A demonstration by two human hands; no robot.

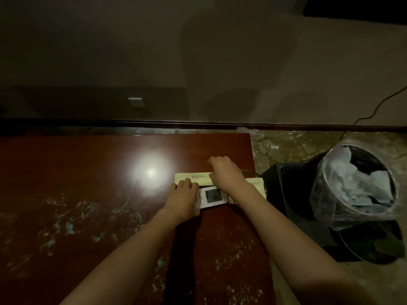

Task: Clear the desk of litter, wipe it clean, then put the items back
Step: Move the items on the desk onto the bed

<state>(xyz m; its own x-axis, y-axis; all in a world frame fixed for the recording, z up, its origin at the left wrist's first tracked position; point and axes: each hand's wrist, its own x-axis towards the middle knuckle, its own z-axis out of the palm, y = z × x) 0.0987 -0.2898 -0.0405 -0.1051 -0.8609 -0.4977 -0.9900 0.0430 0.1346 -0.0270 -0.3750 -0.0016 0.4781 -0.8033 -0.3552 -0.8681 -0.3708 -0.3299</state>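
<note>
Now left fingers (186,183) touch yellow box (193,178).

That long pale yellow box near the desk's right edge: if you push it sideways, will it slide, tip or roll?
The pale yellow box lies flat and long on the glossy wooden desk, so it would probably slide rather than tip or roll. It looks like thin card, so likely light. Its right end sits at the desk edge, above the lined bin, so a rightward push might drop it.
</note>
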